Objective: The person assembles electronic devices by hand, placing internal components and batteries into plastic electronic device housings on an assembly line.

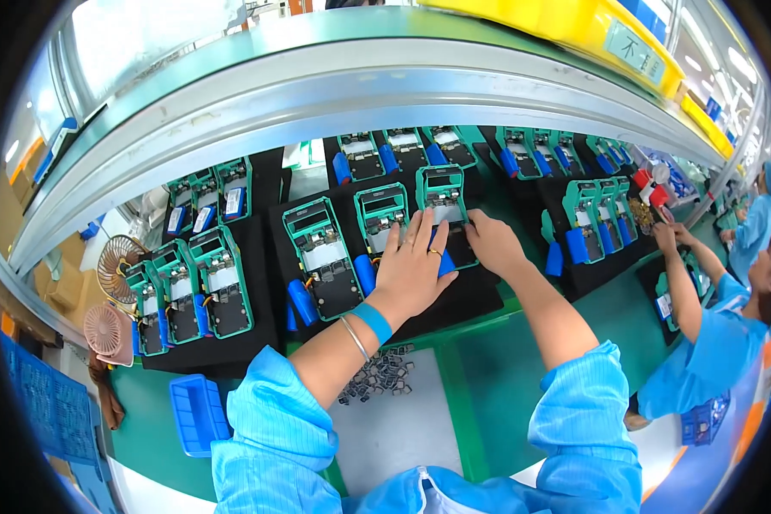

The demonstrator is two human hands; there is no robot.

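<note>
Several fingers of the left hand [411, 265] stretch open over the lower part of a green-framed device [439, 178], rightmost of three in a row on black cloth [473, 293]. The right hand [493, 243] bends at that device's right edge; whether its fingers grip is hard to tell. Nearer the body, small dark parts [384, 375] lie on a grey sheet [398, 441], left of which sits a blue tray [197, 415].

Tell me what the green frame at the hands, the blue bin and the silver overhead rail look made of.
Green frame: likely moulded plastic, satin, with even colour and rounded corners. Blue bin: probably plastic, smooth, with one uniform colour. Overhead rail: likely metal, perhaps aluminium, semi-gloss, with silvery streaked reflections.
</note>
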